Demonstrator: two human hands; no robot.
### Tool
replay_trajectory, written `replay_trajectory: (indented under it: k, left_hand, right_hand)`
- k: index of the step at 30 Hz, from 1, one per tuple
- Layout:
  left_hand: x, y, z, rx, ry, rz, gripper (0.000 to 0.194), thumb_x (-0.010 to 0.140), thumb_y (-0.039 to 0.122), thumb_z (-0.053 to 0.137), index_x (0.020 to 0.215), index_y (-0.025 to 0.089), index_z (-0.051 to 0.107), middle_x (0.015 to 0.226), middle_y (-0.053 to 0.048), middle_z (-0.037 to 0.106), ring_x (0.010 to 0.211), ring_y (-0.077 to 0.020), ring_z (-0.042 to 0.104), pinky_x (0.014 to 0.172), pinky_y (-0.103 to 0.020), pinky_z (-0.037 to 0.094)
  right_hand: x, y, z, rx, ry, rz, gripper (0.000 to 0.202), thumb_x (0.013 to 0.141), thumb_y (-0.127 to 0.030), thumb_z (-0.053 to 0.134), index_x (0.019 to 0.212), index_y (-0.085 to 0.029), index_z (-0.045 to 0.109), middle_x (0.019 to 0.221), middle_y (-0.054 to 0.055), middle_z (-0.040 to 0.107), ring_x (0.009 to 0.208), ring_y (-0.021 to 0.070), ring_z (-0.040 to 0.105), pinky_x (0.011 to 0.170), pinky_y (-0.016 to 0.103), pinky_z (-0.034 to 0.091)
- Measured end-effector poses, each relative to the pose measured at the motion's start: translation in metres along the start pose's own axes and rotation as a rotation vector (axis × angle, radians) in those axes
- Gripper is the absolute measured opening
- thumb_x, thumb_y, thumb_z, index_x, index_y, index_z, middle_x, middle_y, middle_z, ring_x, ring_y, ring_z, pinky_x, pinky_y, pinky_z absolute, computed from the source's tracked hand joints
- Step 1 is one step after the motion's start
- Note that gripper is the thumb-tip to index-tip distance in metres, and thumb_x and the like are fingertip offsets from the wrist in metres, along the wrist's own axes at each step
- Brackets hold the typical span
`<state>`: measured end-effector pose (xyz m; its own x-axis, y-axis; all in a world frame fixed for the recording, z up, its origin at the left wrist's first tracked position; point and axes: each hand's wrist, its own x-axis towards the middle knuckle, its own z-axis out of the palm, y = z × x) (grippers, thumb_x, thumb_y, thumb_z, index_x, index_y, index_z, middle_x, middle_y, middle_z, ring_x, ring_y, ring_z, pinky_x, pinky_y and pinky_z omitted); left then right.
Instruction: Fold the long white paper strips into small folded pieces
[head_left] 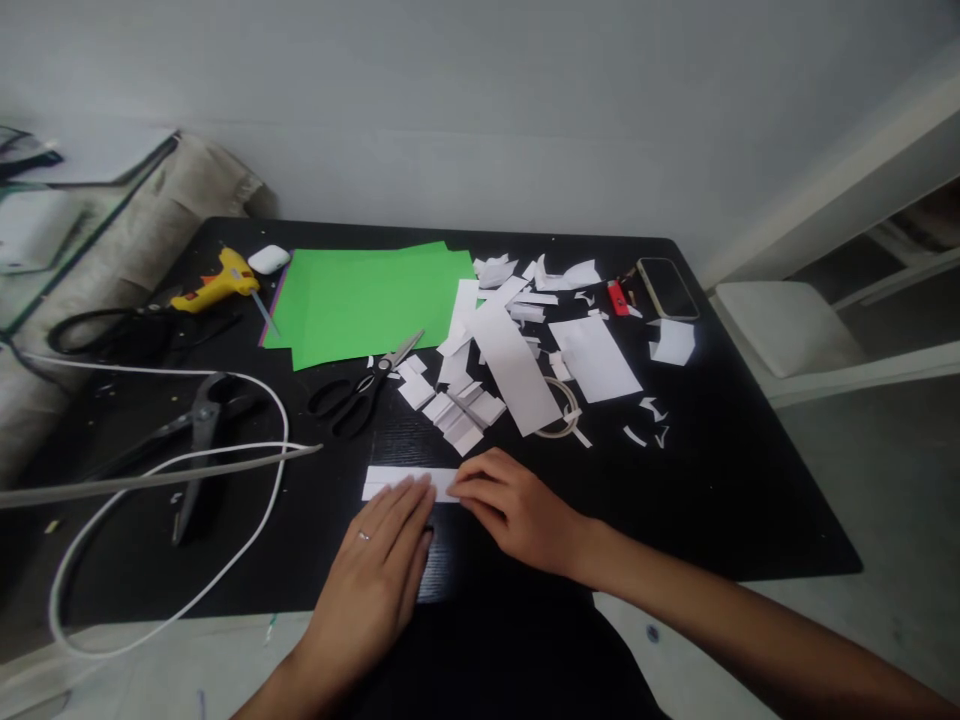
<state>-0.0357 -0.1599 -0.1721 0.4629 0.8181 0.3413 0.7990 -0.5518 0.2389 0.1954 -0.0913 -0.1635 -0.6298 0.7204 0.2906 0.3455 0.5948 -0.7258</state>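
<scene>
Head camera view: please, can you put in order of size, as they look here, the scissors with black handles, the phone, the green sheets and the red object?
From largest to smallest, by overall span:
1. Green sheets
2. Scissors with black handles
3. Phone
4. Red object

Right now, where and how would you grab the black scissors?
I'd take the black scissors by the handle loops, coming from the near left side. They lie on the black tabletop with the loops toward the near left and the blades pointing away to the right, beside the green sheets and white scraps. The spread loops should give fingers the easiest hold.
</scene>
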Motion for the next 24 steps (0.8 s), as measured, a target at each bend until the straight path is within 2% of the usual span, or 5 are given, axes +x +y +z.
replay_trajectory:
  k: [6,11,18,24]
  left_hand:
    - [-0.006,0.005,0.005,0.074,-0.035,0.023,0.048,0.103,0.020,0.054,0.150,0.011,0.052,0.149,-0.015,0.062,0.140,-0.0318,0.057,0.116,-0.053,0.048]
    - [-0.008,0.004,0.007,0.115,-0.022,0.061,0.047,0.103,0.017,0.054,0.148,0.007,0.053,0.149,-0.015,0.062,0.141,-0.0317,0.055,0.117,-0.053,0.046]
    - [-0.011,0.004,0.009,0.105,-0.006,0.050,0.047,0.103,0.018,0.055,0.149,0.009,0.053,0.148,-0.013,0.064,0.140,-0.0305,0.057,0.119,-0.052,0.045]
    - [-0.014,0.003,0.012,0.119,-0.008,0.049,0.048,0.103,0.018,0.054,0.150,0.009,0.051,0.149,-0.014,0.063,0.140,-0.0307,0.057,0.118,-0.053,0.045]
  right_hand:
    - [-0.002,0.002,-0.001,0.025,0.020,0.017,0.026,0.100,-0.009,0.058,0.118,-0.020,0.074,0.112,0.008,0.072,0.106,0.0194,0.065,0.097,0.038,0.059]
    - [-0.002,0.002,-0.001,-0.007,0.018,0.006,0.024,0.100,-0.009,0.059,0.117,-0.018,0.074,0.111,0.008,0.072,0.106,0.0185,0.066,0.097,0.036,0.060]
    - [-0.003,0.004,-0.001,0.009,0.010,-0.014,0.022,0.100,-0.008,0.059,0.114,-0.015,0.075,0.111,0.008,0.071,0.105,0.0183,0.064,0.096,0.035,0.059]
    - [-0.004,0.003,-0.001,-0.008,-0.016,-0.001,0.025,0.101,-0.009,0.057,0.115,-0.019,0.075,0.112,0.008,0.071,0.107,0.0191,0.064,0.095,0.036,0.060]
